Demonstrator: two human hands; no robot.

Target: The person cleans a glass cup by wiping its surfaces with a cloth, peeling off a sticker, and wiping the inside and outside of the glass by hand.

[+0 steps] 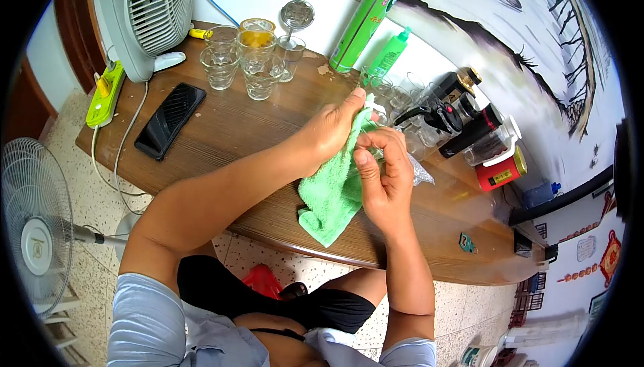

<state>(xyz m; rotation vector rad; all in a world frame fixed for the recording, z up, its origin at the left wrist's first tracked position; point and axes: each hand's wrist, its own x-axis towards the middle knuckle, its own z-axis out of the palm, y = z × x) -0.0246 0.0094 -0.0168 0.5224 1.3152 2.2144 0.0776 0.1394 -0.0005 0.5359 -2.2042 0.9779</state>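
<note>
A green cloth [330, 196] hangs from my two hands above the front part of the wooden table. My left hand [335, 126] is closed around the cloth's upper part, thumb on top. My right hand [386, 176] has its fingers curled at the cloth's right side, where something clear, perhaps glass, partly shows between the fingers; I cannot make it out fully. Behind my hands stand several clear glasses [400, 97]. To the left, more glasses [260, 80] stand in a group, one near a round metal strainer [297, 15].
A black phone [170, 121], power strip [106, 95] and white fan [157, 12] are at the left. Green spray can [371, 18] and green bottle [389, 55] stand behind. Black bottles [471, 131] and a red tin [502, 170] stand right; a small teal item [467, 243] lies near the front edge.
</note>
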